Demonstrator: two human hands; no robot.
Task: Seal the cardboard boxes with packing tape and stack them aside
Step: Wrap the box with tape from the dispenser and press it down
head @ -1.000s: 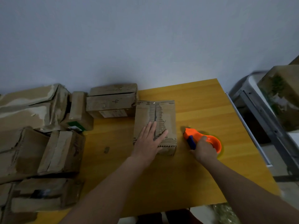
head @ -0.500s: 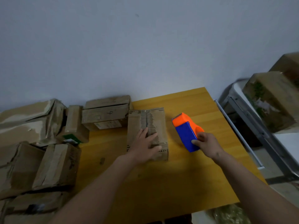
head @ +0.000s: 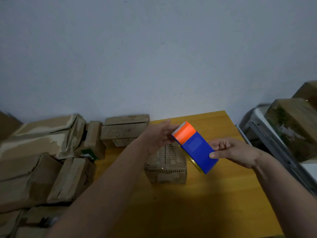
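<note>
Hands (head: 235, 152) raised, gripping tape dispenser (head: 195, 146) over box (head: 166, 162).

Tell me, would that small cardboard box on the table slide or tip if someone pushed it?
The small cardboard box lies low and flat on the smooth wooden table, so it would probably slide rather than tip. Its torn, worn surface suggests soft, somewhat crushable walls. Neither hand touches it now, so a shove meets no resistance.

Tape dispenser lifted, both hands now on it.
The left hand (head: 157, 137) leaves the cardboard box (head: 167, 164) and touches the raised tape dispenser (head: 195, 146), which the right hand (head: 233, 152) grips.
</note>
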